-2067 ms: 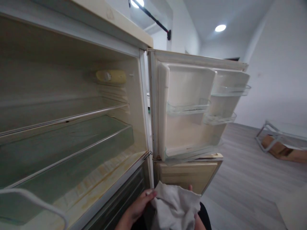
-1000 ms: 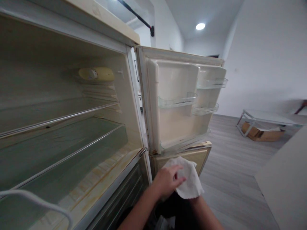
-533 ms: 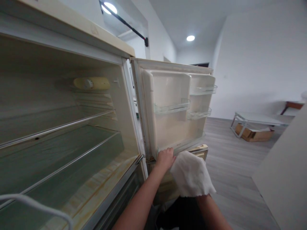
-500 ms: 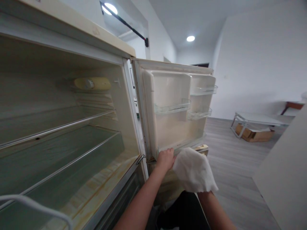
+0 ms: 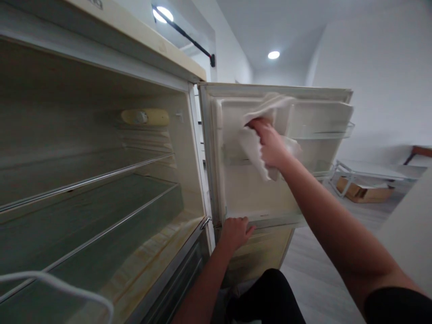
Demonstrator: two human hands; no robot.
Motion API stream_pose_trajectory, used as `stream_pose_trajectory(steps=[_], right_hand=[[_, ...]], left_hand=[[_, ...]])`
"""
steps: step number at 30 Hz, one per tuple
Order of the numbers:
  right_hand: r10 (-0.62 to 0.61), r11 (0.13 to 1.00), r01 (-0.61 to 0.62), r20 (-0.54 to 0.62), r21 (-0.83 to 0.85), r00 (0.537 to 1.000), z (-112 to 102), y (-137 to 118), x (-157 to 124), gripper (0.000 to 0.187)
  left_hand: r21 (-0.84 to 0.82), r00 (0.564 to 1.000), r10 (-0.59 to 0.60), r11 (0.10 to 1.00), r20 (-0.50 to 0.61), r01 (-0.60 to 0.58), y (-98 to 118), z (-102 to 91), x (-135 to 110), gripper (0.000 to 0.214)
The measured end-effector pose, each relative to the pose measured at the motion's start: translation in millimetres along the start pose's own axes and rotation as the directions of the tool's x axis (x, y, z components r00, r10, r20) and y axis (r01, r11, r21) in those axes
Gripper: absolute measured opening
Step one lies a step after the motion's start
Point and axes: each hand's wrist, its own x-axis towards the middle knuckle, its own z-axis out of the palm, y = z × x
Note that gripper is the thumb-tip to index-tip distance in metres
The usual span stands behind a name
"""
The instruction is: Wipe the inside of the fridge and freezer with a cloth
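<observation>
A person's right hand [image 5: 270,141] pinches a bunched white cloth [image 5: 252,147] in front of the inner face of an open fridge door [image 5: 258,193]; blur hides whether cloth and door touch. Below it, the left hand [image 5: 235,232] lies over the rim of the door's bottom rack [image 5: 280,221], fingers bent and thumb apart, though its grip cannot be told. Left of both hands stands the open fridge [image 5: 184,72], with a drawer [image 5: 131,225] and a white cable [image 5: 64,288]. Beneath the left hand is a lower door [image 5: 259,258], also open.
</observation>
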Motion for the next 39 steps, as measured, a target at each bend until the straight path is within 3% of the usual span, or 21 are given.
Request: stream_pose_trajectory(steps=[2,5,7,11,18,24,33,35,37,39], right_hand=[[-0.046,0.997,0.042,0.059,0.07,0.997,1,-18,18,0.057],[-0.148,0.981,0.108,0.258,0.161,0.955,0,-40,34,0.076],[-0.161,0.981,0.119,0.3,0.154,0.94,-1,-48,39,0.083],[-0.179,0.98,0.142,0.316,0.137,0.932,0,-51,42,0.086],[-0.203,0.978,0.182,0.274,0.1,0.94,4,-49,40,0.082],[-0.224,0.974,0.203,0.282,0.103,0.933,3,-47,42,0.076],[-0.219,0.973,0.185,0.3,0.139,0.929,0,-47,38,0.07],[-0.209,0.975,0.176,0.298,0.133,0.932,0,-47,38,0.07],[-0.2,0.978,0.172,0.299,0.119,0.933,0,-47,38,0.071],[-0.207,0.977,0.181,0.3,0.11,0.931,0,-48,38,0.071]], left_hand=[[-0.006,0.999,0.024,1.0,-0.031,-0.024,-4,-0.2,-7,0.044],[-0.037,0.994,0.06,0.997,-0.088,-0.064,-9,1.8,-16,0.039],[-0.049,0.982,0.106,0.992,-0.154,-0.115,-11,4.5,-20,0.036],[-0.004,0.955,0.154,0.987,-0.253,-0.16,-11,8.5,-24,0.032],[0.003,0.966,0.143,0.989,-0.216,-0.146,-7,8.5,-23,0.03],[-0.008,0.952,0.124,0.991,-0.278,-0.132,-6,13.4,-21,0.032],[-0.041,0.953,0.093,0.993,-0.289,-0.109,-5,18.5,-20,0.034],[-0.104,0.951,0.087,0.987,-0.296,-0.122,-6,18.2,-21,0.033],[-0.271,0.936,0.081,0.946,-0.342,-0.18,-5,13.4,-27,0.03],[-0.52,0.9,-0.014,0.82,-0.436,-0.239,-1,0.1,-35,0.024]])
